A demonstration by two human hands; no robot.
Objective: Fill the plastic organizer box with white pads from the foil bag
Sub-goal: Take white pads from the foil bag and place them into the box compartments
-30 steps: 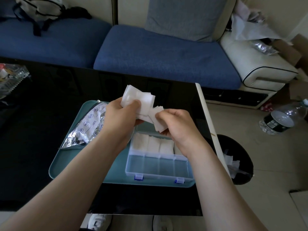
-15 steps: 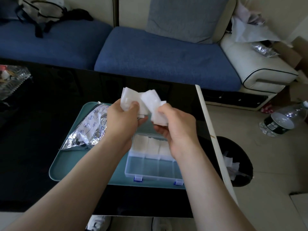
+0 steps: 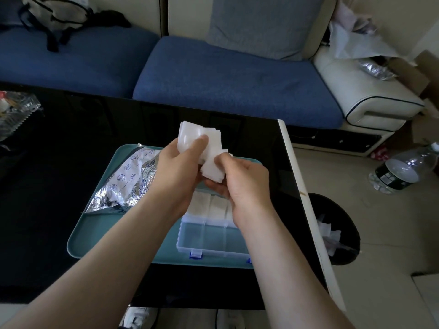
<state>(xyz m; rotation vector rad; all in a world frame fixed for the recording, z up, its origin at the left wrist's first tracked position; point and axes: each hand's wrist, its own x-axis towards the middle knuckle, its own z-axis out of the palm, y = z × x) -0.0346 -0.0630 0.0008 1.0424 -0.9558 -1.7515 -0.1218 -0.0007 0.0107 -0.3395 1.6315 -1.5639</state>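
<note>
Organizer box [image 3: 206,238]: clear plastic, lid open, on the teal tray [image 3: 95,229]; near compartments bare, far row holds white squares.
Right hand [image 3: 244,181]: above the box, fingers curled, thumb and fingertips pinching the lower pads.
Left hand [image 3: 177,167]: thumb pressed on the upper pads, fingers curled behind.
White pads [image 3: 209,148]: fanned stack held between both hands.
Foil bag [image 3: 128,181]: crumpled, on the tray's left part.
Table [image 3: 47,186]: black, glossy.
Sofa [image 3: 225,74]: blue cushions, beyond the table.

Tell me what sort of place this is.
Most likely a home living room: a blue-cushioned sofa stands behind a glossy black coffee table, a backpack lies on the sofa, and a waste bin stands beside the table.
</note>
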